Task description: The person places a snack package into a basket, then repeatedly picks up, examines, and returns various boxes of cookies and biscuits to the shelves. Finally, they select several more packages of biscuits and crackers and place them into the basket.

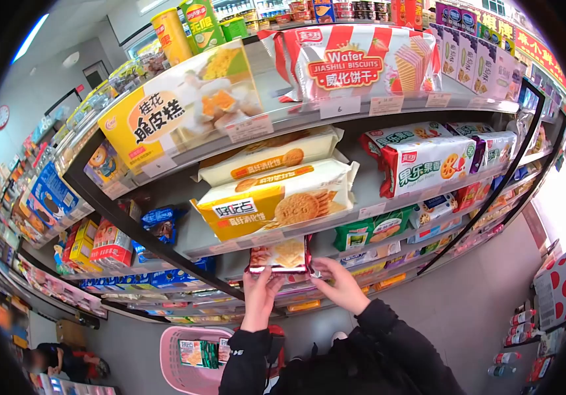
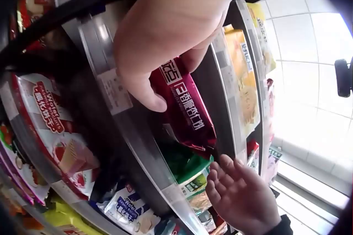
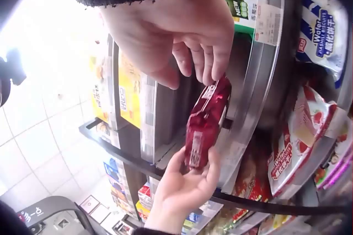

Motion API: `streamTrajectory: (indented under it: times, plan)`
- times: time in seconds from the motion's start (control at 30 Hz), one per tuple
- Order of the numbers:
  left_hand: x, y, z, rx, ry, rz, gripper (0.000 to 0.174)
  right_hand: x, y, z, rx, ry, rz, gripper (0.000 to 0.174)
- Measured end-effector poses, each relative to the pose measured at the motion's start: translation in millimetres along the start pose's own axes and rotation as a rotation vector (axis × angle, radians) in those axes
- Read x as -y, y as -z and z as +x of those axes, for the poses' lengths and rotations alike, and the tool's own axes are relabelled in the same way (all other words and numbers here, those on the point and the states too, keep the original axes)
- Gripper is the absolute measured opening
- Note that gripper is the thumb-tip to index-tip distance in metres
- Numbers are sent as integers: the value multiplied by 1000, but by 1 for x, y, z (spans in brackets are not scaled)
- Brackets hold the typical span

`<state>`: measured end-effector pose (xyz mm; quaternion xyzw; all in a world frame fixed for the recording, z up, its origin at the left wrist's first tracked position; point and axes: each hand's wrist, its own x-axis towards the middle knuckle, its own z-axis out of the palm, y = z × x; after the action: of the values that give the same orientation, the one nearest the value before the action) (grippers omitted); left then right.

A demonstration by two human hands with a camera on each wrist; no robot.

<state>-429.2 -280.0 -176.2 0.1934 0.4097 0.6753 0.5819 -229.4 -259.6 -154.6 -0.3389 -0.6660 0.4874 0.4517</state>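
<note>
A dark red biscuit packet (image 1: 279, 255) is held at the shelf below the yellow biscuit packs (image 1: 276, 197). My left hand (image 1: 261, 297) grips its near left end; in the left wrist view the thumb of the left hand (image 2: 171, 31) lies along the packet (image 2: 190, 111). My right hand (image 1: 341, 286) is at the packet's right end, fingertips close to its corner. In the right wrist view the fingertips of the right hand (image 3: 182, 36) are at the upper end of the packet (image 3: 205, 125), with the left hand (image 3: 185, 193) around the lower end.
A pink basket (image 1: 172, 365) with green and white packs stands on the floor below. Shelves above hold a wafer pack (image 1: 362, 62) and a yellow box (image 1: 181, 105). Black shelf frame bars (image 1: 158, 247) slant on both sides. A seated person is at the lower left.
</note>
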Motion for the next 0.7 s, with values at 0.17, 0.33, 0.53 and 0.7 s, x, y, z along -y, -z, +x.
streamTrajectory:
  times: [0.17, 0.33, 0.53, 0.7]
  plan:
    - [0, -24, 4, -117, -42, 73, 33, -18, 1, 20, 22, 84, -138, 45]
    - [-35, -5, 6, 6, 136, 457, 29, -11, 9, 25, 56, 127, -247, 45]
    - [-56, -24, 42, 143, 34, 1116, 36, -14, 5, 45, -33, 173, -426, 43]
    - [-31, -18, 85, 199, -466, 1185, 35, -30, -5, 65, -57, 114, -593, 44]
